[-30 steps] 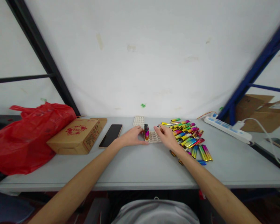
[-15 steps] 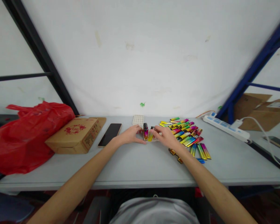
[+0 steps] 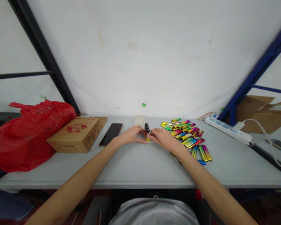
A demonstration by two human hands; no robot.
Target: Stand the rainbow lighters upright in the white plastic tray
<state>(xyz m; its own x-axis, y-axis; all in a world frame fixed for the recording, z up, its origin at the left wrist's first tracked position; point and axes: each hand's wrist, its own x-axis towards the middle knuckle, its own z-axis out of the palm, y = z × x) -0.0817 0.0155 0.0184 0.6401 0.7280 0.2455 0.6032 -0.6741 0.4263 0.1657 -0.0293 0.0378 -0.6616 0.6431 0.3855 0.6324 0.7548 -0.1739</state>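
Observation:
Near the middle of the table, a short row of upright lighters (image 3: pixel 146 132) with black tops and shiny coloured bodies stands between my hands. My left hand (image 3: pixel 132 135) curves around the row's left side, thumb and fingers touching it. On the right, my right hand (image 3: pixel 162 137) pinches a yellow lighter (image 3: pixel 148 138) against the row; its fingers partly hide it. Many metallic rainbow lighters (image 3: pixel 187 134) lie in a loose pile right of my right hand, some behind my forearm. A white tray with a grid of holes (image 3: pixel 139 120) lies behind the row.
A black phone (image 3: pixel 111 134), a cardboard box (image 3: pixel 75 134) and a red plastic bag (image 3: pixel 35 134) are on the left. A white power strip (image 3: pixel 228 128) with a plugged-in cable lies at the right. A wall rises behind the grey table (image 3: pixel 135 168).
My right hand has moved slightly left, bringing the yellow lighter up against the row. The gap between it and the other lighters has closed. My left hand stays around the row.

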